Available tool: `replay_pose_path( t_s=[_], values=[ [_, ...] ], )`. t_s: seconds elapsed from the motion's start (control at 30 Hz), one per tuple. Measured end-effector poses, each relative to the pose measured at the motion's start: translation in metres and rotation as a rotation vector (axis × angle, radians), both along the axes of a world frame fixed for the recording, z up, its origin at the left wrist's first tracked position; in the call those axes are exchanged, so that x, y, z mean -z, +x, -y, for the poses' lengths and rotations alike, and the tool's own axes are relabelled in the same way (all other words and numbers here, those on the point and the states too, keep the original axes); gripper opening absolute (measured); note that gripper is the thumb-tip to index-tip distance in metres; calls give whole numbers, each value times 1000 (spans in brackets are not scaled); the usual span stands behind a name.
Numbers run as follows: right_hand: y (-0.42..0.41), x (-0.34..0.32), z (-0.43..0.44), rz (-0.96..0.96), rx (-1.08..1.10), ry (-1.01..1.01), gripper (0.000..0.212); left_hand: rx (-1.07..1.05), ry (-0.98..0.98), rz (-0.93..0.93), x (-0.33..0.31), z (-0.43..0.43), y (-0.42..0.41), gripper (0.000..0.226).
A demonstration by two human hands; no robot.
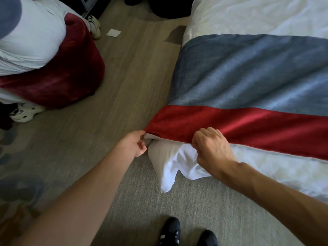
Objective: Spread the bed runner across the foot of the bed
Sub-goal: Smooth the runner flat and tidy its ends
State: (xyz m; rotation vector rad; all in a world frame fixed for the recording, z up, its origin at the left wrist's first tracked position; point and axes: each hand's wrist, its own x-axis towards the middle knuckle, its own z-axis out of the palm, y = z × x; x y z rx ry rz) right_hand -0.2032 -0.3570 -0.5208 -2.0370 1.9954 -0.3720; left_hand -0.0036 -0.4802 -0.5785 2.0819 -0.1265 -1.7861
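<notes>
The bed runner (248,89) is a wide blue band with a red stripe along its near edge, lying across the white bed (257,15) on the right. My left hand (135,143) pinches the runner's red corner where it hangs over the bed's side. My right hand (211,147) grips the red near edge a little further along, fingers curled round the hem. Under both hands a corner of the white duvet (170,167) hangs toward the floor.
A second bed (35,47) with a dark red runner stands at the left, another person's white shoes (24,112) beside it. A wood-look aisle (134,68) runs between the beds. My black shoes (188,233) stand on grey carpet. A paper scrap (113,32) lies on the floor.
</notes>
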Motion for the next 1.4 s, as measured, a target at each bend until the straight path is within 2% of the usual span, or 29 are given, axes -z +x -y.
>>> replay_pose_path(
  t_s=[0.2, 0.4, 0.6, 0.7, 0.8, 0.93, 1.0, 1.13, 1.2, 1.3, 1.4],
  values=[
    [1, -1, -4, -44, -20, -74, 19, 78, 13, -116, -4, -13, -2, 12],
    [7, 2, -8, -131, -61, -104, 18, 183, -117, 11, 4, -13, -14, 19],
    [27, 5, 11, -214, -170, -54, 19, 241, -149, 24, 9, -11, -21, 18],
    [34, 10, 16, -262, -180, 2, 17, 113, -105, -8, 8, -13, -16, 17],
    [34, 12, 16, -297, -182, 17, 20, -147, -75, -145, -1, -18, -8, 16],
    [37, 5, 17, -300, -217, -27, 34, -500, -212, -379, -12, -23, -4, 22],
    [36, 7, 14, -308, -225, -27, 36, -548, -234, -421, -9, -32, -3, 27],
    [33, 13, 8, -336, -221, -5, 40, -501, -170, -446, -3, -40, 1, 27],
    [34, 14, 9, -336, -211, -19, 37, -440, -155, -397, -3, -36, 4, 23],
    [35, 14, 9, -304, -182, -23, 30, -287, -83, -216, -2, -32, 6, 12],
    [36, 11, 8, -232, -162, -40, 13, -36, -154, 110, -1, -28, 4, 23]
  ],
)
